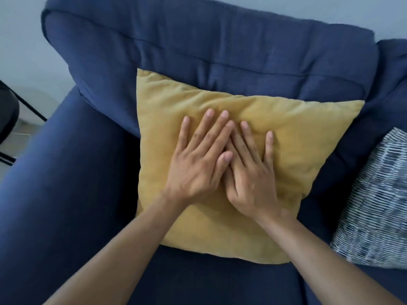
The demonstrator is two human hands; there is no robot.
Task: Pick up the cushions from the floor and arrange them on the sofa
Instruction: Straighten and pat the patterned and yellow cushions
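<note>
A square yellow cushion (293, 137) leans against the back of the dark blue sofa (198, 47), its lower edge on the seat. Both of my hands lie flat on the cushion's middle with fingers spread. My left hand (198, 159) partly overlaps my right hand (251, 172). Neither hand grips anything. A second cushion (374, 205), dark with white dashes, rests on the seat at the right edge of the view, only partly visible.
The sofa's wide blue armrest (61, 183) runs along the left. Beyond it stand black metal legs of some furniture (13, 119) against a pale wall (24, 40). A further sofa back cushion (394, 73) begins at the right.
</note>
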